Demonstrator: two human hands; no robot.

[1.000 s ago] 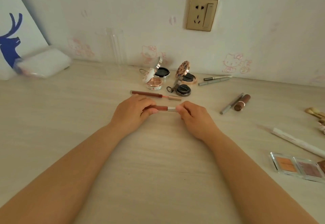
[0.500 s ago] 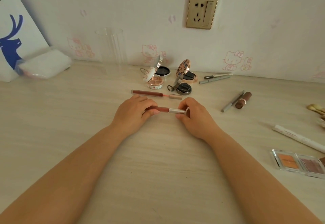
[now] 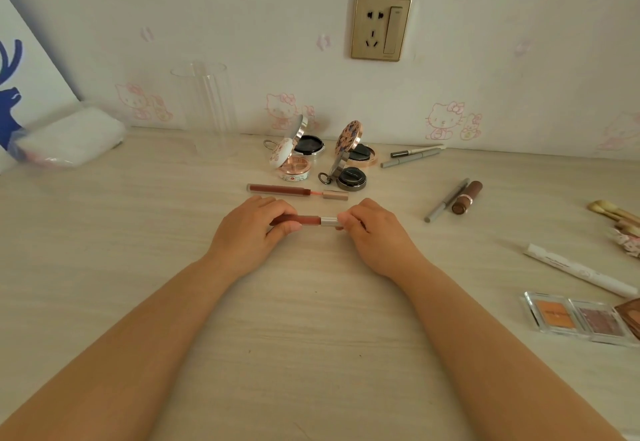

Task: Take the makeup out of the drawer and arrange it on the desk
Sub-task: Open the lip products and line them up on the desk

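illumination is soft, even and moderately bright, with a warm cast. shadows are faint: a diffuse one lies beneath the left hand [image 3: 251,232] and right hand [image 3: 375,232] on the desk [image 3: 104,250]. no strong glare is present. wide-angle distortion bows the frame edges. the white packet [image 3: 72,141] at far left appears smeared and soft.

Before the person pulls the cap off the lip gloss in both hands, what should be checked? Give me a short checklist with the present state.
1. Left hand grips the tube of the lip gloss: ok.
2. Right hand pinches its silver cap: ok.
3. Held lip gloss apart from the other lip gloss behind it: ok.
4. Bare desk in front of the hands: ok.
5. Cap already loosened: cannot tell.
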